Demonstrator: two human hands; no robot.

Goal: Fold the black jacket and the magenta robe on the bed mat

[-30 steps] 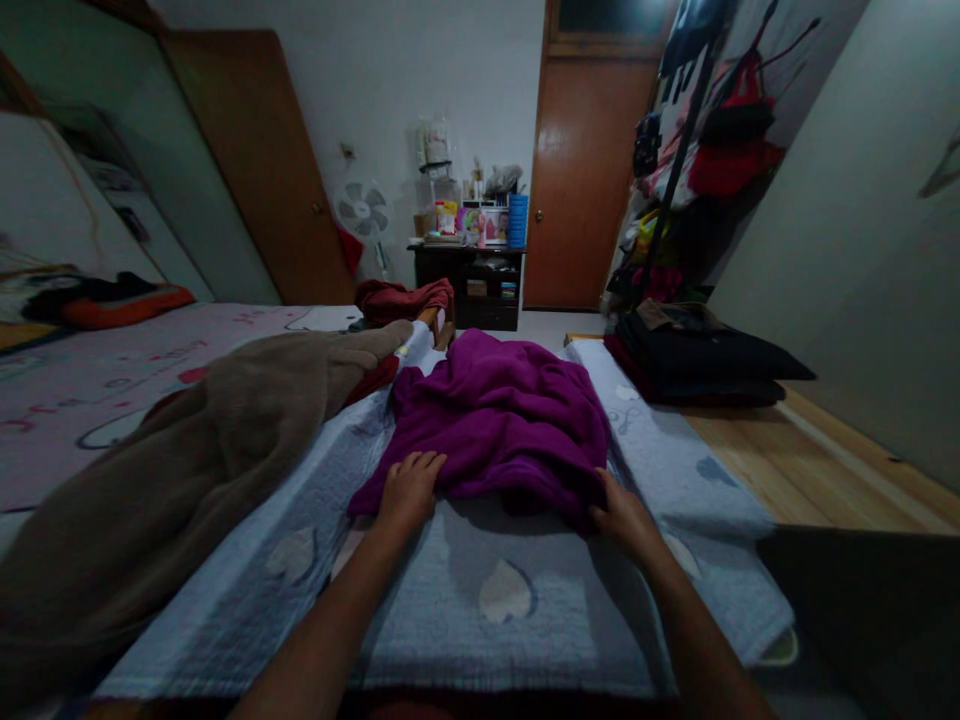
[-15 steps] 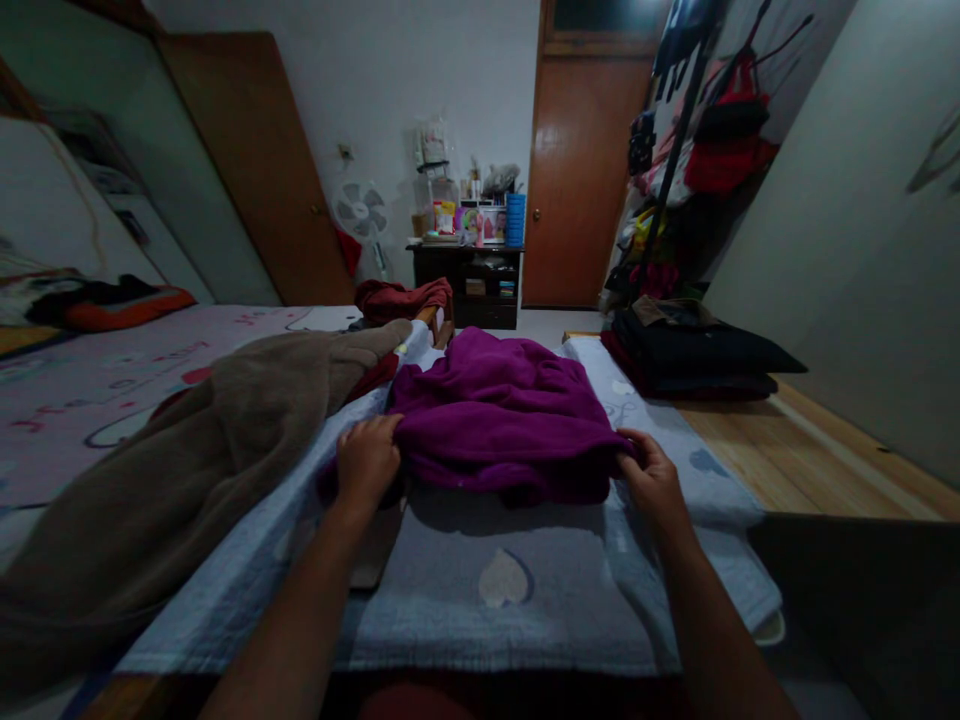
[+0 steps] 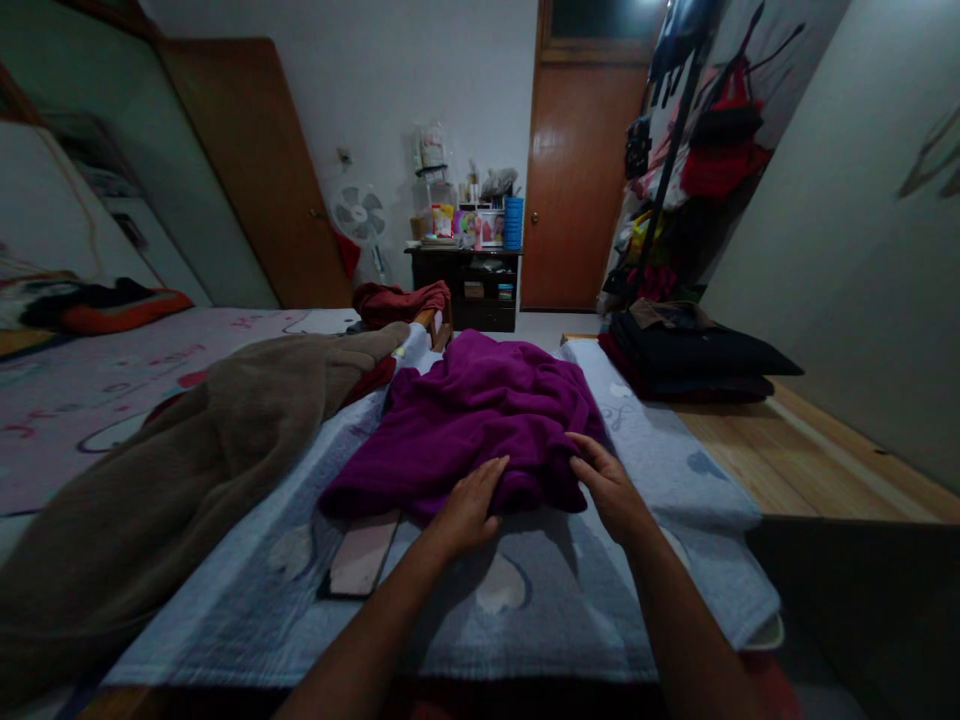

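L hand [image 3: 466,510] palm-down, fingers straight n open on crumpled purple cloth [image 3: 487,415]; R hand [image 3: 613,495] angled in, fingers pinching its edge.

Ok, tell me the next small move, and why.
Perhaps draw the near right edge of the purple cloth outward with the right hand: its fingers are at that edge, the fabric there looks bunched, and the left hand seems placed to steady it.
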